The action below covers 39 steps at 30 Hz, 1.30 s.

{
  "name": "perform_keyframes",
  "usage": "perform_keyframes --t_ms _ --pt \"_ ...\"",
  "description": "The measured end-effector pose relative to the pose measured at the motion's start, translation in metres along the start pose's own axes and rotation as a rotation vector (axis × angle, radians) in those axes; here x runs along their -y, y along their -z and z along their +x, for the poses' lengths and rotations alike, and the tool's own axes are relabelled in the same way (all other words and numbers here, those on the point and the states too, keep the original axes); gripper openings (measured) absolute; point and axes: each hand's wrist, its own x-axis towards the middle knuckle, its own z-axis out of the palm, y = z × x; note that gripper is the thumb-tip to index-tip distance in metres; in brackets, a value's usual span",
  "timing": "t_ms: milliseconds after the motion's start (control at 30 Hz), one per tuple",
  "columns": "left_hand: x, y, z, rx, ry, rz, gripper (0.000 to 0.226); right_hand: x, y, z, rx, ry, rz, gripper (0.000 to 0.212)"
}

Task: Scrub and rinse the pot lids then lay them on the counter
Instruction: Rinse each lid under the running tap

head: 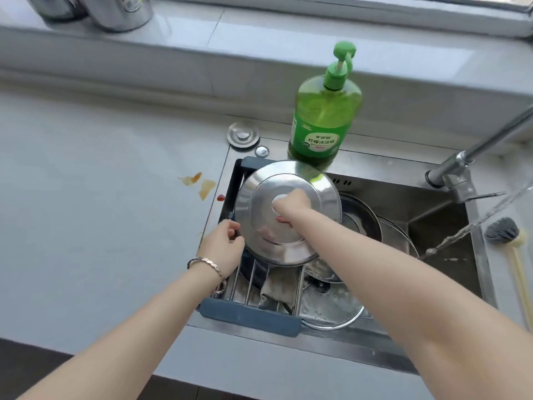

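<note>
A large steel pot lid [317, 194] is held tilted over the left part of the sink [389, 168], above a drying rack. My right hand [290, 204] grips the white knob at the lid's middle. My left hand [223, 245] touches the lid's lower left rim with curled fingers. More steel lids lie in the sink: one to the right [360, 217] and one at the front [331, 307]. Water [476, 223] streams from the faucet [473, 154] into the right part of the sink.
A green dish soap bottle [324, 111] stands behind the sink. The rack [251, 313] holds a grey cloth [278, 287]. A brush [503, 230] lies right of the sink. Sauce stains [202, 183] mark the grey counter [101, 197] at left. Steel pots [121, 10] stand on the windowsill.
</note>
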Motion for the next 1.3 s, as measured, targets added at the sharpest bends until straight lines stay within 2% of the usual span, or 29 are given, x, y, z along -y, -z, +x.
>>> perform_keyframes --t_ms 133,267,333,400,433,500,600,700,800,867,933,967,1033,1100,1133,1200,1300 --pt "0.002 -0.014 0.003 0.02 -0.028 0.014 0.03 -0.01 -0.012 0.003 -0.016 0.029 -0.112 0.023" --pt "0.001 -0.022 0.006 0.037 -0.023 0.055 0.032 -0.025 -0.016 0.0 -0.02 -0.011 -0.064 0.003" --pt "0.0 -0.024 0.007 0.034 -0.02 0.051 0.033 -0.026 -0.024 0.003 -0.01 -0.063 -0.03 0.016" --pt "-0.001 -0.026 0.007 0.031 -0.02 0.052 0.035 -0.022 -0.03 0.003 0.007 -0.053 -0.006 0.006" --pt "-0.001 -0.027 0.007 0.027 -0.022 0.061 0.035 -0.02 -0.03 0.002 0.007 -0.028 -0.01 0.01" --pt "0.0 -0.029 0.008 0.019 -0.025 0.086 0.033 -0.02 -0.025 0.003 0.017 0.036 -0.037 0.034" --pt "-0.003 -0.038 0.009 0.027 -0.024 0.122 0.032 -0.031 -0.013 0.008 0.143 0.059 0.009 0.044" --pt "-0.011 -0.052 0.01 0.087 -0.009 0.176 0.035 -0.044 0.006 0.006 0.297 0.073 0.032 0.018" --pt "-0.025 -0.066 0.007 0.157 -0.012 0.245 0.041 -0.05 0.03 -0.001 0.392 0.102 0.232 0.027" --pt "-0.035 -0.074 0.004 0.156 -0.037 0.272 0.042 -0.063 0.049 -0.002 0.204 0.137 0.428 0.035" --pt "-0.046 -0.08 0.001 0.119 -0.083 0.269 0.039 -0.09 0.068 -0.003 -0.139 0.123 0.502 0.032" --pt "-0.051 -0.083 0.001 0.1 -0.111 0.263 0.037 -0.108 0.076 -0.001 -0.288 0.063 0.478 0.032" --pt "-0.062 -0.088 0.003 0.076 -0.159 0.248 0.033 -0.146 0.086 0.011 -0.432 -0.194 0.389 0.037" --pt "-0.07 -0.093 0.007 0.054 -0.19 0.206 0.029 -0.181 0.089 0.03 -0.398 -0.457 0.226 0.047" --pt "-0.073 -0.096 0.008 0.044 -0.205 0.18 0.027 -0.193 0.089 0.04 -0.355 -0.519 0.127 0.051" --pt "-0.077 -0.101 0.009 0.026 -0.244 0.15 0.024 -0.21 0.085 0.056 -0.284 -0.5 0.082 0.056" --pt "-0.079 -0.108 0.009 0.012 -0.303 0.121 0.022 -0.225 0.085 0.076 -0.251 -0.401 0.266 0.051"
